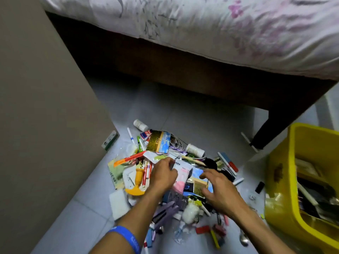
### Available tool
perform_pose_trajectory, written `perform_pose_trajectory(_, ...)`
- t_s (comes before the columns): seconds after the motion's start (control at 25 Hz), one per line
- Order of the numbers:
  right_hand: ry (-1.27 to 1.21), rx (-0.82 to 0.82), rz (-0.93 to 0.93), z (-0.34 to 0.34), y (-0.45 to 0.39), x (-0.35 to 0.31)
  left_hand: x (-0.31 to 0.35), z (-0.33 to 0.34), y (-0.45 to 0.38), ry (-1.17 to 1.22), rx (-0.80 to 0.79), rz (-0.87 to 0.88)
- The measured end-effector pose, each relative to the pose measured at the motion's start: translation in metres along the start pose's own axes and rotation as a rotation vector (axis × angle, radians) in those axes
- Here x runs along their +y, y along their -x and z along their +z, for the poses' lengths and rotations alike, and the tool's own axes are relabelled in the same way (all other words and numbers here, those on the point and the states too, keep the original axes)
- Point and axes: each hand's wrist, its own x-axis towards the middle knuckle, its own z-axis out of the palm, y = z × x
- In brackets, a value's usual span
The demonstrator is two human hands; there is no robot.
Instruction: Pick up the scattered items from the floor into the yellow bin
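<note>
On the pale grey tiled floor (192,114), in the lower middle of the frame, lies a big messy pile of small things (165,173). Across the top of the frame runs a bed with a white sheet printed with pink and grey flowers (238,30), on a dark brown wooden frame (183,74). A plain beige wall or cupboard side (36,107) fills the left of the frame. One square yellow plastic bin (286,173) stands at the right edge, just beside the pile, and it already holds dark things and papers.

Two bare hands reach into the pile. The left hand (163,176) has its fingers curled and pinches the top of a white and pink soft packet (181,177) in the middle of the pile. Its arm wears one blue rubber wristband (126,237). The right hand (219,192) has its fingers spread and bent, and rests on a picture card and other things right of the packet; I cannot tell if it grips any of them.

In the pile I count two small white bottles: one (140,125) at the top and one (195,149) to the right. There is one yellow plastic funnel-shaped thing (137,182), one flat white sponge pad (119,203), one long orange stick (128,159), and one green and white small box (110,140) against the wall. The pens are too many and too mixed up to count.
</note>
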Motion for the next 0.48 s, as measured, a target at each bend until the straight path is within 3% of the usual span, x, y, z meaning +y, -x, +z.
perform_pose_trajectory(0.16, 0.012, -0.095, -0.093, 0.032, -0.072, -0.015, -0.028, -0.050, -0.086, -0.177, 0.147, -0.078)
perform_pose_trajectory(0.32, 0.044, -0.116, -0.039, 0.056, -0.143, 0.000, -0.050, -0.043, -0.144, -0.343, 0.092, -0.227)
perform_pose_trajectory(0.4, 0.042, -0.050, 0.003, 0.063, -0.180, 0.013, -0.063, -0.032, -0.162, -0.264, 0.107, -0.271)
perform_pose_trajectory(0.48, 0.001, -0.011, 0.028, 0.069, -0.221, 0.020, -0.072, -0.023, -0.172, -0.006, 0.211, -0.271)
